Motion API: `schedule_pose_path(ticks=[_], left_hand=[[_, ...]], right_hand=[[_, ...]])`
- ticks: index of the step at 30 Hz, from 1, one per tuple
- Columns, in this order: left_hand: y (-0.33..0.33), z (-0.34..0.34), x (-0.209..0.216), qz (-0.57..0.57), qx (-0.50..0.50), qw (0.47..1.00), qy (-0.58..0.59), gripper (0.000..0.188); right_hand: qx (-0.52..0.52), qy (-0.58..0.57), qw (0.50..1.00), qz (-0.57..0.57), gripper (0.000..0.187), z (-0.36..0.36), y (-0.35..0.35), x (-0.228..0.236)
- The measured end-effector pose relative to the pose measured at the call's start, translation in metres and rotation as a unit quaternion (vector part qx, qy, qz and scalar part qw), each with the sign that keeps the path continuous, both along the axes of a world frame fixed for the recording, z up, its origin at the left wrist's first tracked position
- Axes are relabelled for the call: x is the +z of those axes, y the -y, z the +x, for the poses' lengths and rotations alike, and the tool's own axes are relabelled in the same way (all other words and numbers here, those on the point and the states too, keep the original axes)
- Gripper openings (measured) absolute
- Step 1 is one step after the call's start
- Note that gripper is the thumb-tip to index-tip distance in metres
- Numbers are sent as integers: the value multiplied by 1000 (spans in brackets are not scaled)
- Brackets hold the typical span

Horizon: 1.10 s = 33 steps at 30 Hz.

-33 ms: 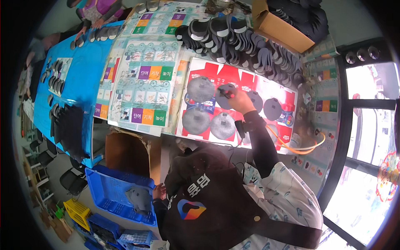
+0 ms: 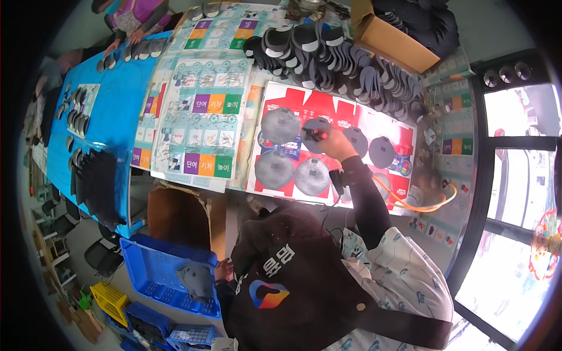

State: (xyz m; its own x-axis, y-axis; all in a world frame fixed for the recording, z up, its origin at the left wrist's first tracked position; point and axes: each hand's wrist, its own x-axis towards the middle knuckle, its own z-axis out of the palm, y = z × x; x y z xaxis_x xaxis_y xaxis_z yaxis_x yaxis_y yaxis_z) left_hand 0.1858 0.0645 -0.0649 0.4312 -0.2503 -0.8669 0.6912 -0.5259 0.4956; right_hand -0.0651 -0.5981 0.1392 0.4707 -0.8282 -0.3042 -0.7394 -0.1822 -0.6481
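My right hand [image 2: 338, 144] is closed around a small dark tool with a red part [image 2: 320, 135], which looks like a spray gun. It is over one of several round grey pads laid out on a red and white printed board [image 2: 363, 174]. Nearby pads, such as the one at the lower middle [image 2: 312, 177], have a speckled, whitish surface. My left hand [image 2: 223, 270] is low, beside the rim of a blue plastic crate [image 2: 137, 275], with its fingers apart and nothing visible in them. A grey item [image 2: 195, 279] lies in that crate.
Rows of overlapping dark pads [image 2: 363, 76] line the back of the table, near a cardboard box [image 2: 366, 29]. An orange hose [image 2: 430, 207] loops right of my forearm. A blue table [image 2: 111, 123] stands left, with another person [image 2: 137, 17] at its far end.
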Motion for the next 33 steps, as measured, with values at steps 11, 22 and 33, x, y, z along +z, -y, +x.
schedule_pose_path(ticks=[11, 22, 33], left_hand=[[19, 48, -17, -28, -89, 994, -49, 34], [48, 92, -8, -83, -32, 984, -156, 27], [1, 82, -43, -51, -279, 959, 1, 37]], right_hand=[[-132, 20, 983, -124, 25, -84, 4, -44], [-62, 8, 993, -97, 34, -69, -13, -7], [-120, -67, 981, -138, 25, -76, -27, 5]])
